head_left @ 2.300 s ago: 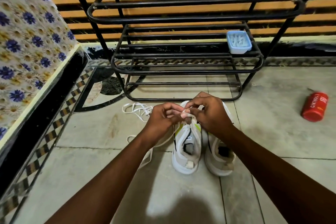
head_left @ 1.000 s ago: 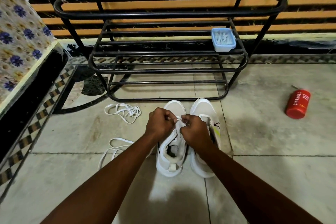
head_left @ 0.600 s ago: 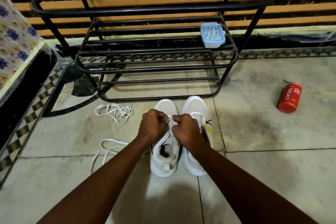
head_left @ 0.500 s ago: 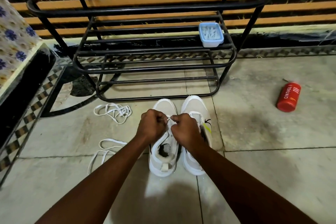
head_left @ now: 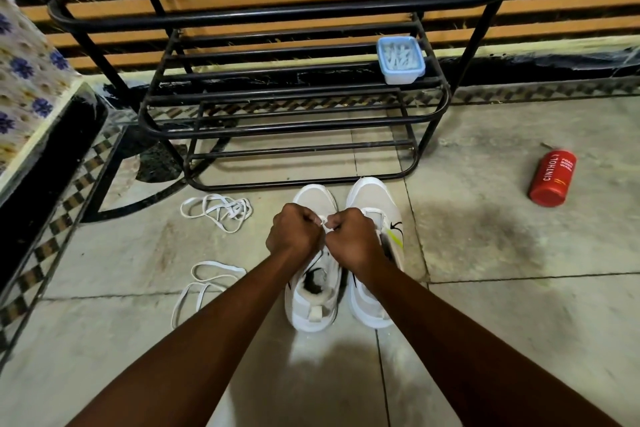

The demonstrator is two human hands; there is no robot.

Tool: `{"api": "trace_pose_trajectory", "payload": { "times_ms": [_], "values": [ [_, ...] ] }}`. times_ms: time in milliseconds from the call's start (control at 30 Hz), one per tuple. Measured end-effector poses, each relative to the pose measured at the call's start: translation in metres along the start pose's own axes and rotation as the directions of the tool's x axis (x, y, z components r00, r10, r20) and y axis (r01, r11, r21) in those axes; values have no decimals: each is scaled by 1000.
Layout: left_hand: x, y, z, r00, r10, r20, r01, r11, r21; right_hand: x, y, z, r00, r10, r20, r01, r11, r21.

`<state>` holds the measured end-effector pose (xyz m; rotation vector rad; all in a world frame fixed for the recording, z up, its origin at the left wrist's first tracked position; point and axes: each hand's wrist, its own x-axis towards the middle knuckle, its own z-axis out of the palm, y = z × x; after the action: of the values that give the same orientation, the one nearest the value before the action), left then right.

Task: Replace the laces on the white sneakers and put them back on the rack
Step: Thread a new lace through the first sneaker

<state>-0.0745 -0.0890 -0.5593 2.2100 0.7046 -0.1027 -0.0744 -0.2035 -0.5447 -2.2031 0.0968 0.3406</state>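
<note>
here, left hand [head_left: 294,236] and right hand [head_left: 356,241] pinch white flat lace [head_left: 323,222] over white mesh sneaker [head_left: 313,291] by black metal rack [head_left: 277,121]; uneven tug could unthread it.

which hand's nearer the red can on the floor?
Right. The right hand pinches the lace on the side toward the red can, which lies off to its right; the left hand pinches it from the far side.

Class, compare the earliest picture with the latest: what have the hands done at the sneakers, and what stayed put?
The left hand and right hand drew back from the toe of the left sneaker to its middle, curling into fists on the lace. The right sneaker, loose laces, rack, blue box and red can stayed put.
</note>
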Motion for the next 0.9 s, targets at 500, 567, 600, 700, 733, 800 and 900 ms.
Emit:
{"api": "trace_pose_trajectory", "payload": {
  "times_ms": [500,567,600,700,733,800,900],
  "values": [
    [-8,0,7,980,8,-199,-4,1000,23,9,2,-1,991,-78,112,90,990,-111],
    [-9,1,3,978,48,-202,-36,997,65,11,3,-2,989,-83,119,97,989,-114],
    [-8,0,1,977,110,-183,-87,988,129,12,3,-2,989,-78,125,92,989,-118],
    [-1,-5,-1,962,260,-85,-235,945,229,13,4,-4,987,-69,144,89,987,-135],
    [2,-6,-2,961,271,-51,-255,943,211,13,3,-4,986,-61,154,82,988,-132],
    [5,-9,-4,958,285,-12,-280,947,159,13,1,-7,984,-37,177,60,990,-126],
    [8,-13,-6,955,296,0,-294,949,109,13,-6,-15,978,-7,209,37,989,-141]
  ]
}}
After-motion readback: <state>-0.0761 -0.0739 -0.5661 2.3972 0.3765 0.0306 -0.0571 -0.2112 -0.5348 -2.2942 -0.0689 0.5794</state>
